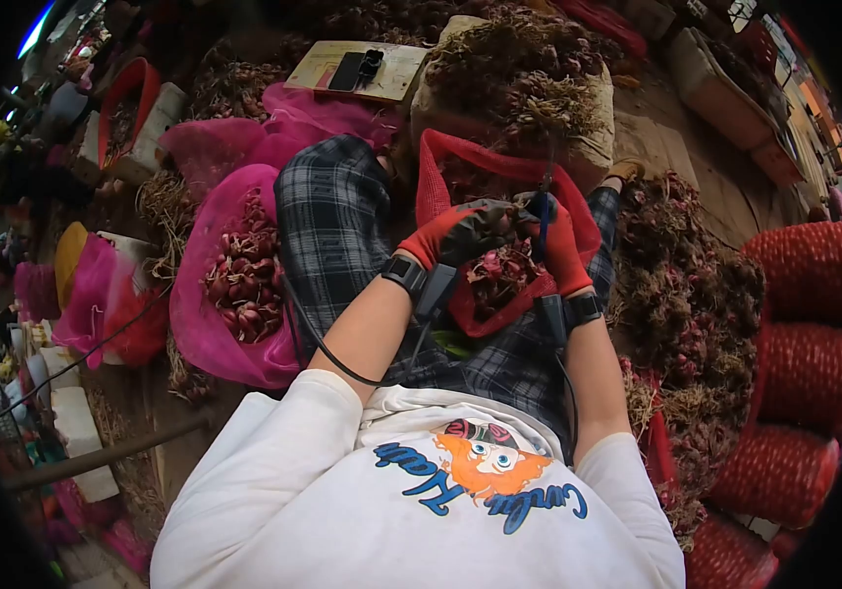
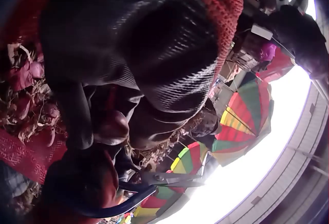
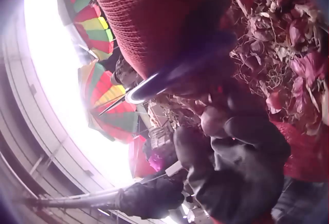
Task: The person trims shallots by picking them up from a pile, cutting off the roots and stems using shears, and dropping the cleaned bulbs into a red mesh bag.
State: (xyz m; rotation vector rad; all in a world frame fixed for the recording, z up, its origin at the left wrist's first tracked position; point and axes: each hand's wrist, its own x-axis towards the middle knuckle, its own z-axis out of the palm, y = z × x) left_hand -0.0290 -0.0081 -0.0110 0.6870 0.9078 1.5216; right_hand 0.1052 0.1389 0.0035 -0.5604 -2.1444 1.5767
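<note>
Both hands wear red gloves with dark palms and meet above a red mesh bag (image 1: pixel 434 187) holding shallots and loose skins (image 1: pixel 504 270). The left hand (image 1: pixel 470 234) (image 2: pixel 149 54) pinches a shallot bulb (image 2: pixel 112 128) (image 3: pixel 213 121) between thumb and fingers. Blue-handled scissors (image 2: pixel 128 207) (image 3: pixel 154 88) are gripped in the right hand (image 1: pixel 560 240) (image 3: pixel 164 23), their blades pointing away from the body. Right beside the bulb, the right hand's fingers are partly hidden by glove and handle. Whether the blades touch the bulb cannot be told.
A pink mesh bag of shallots (image 1: pixel 244 285) stands left of the legs. Bunches of dried shallots lie on a pale sack (image 1: pixel 593 147) ahead and in a heap (image 1: pixel 686 285) at right. Full red sacks (image 1: pixel 799 368) line the far right. A phone (image 1: pixel 347 72) lies on a board.
</note>
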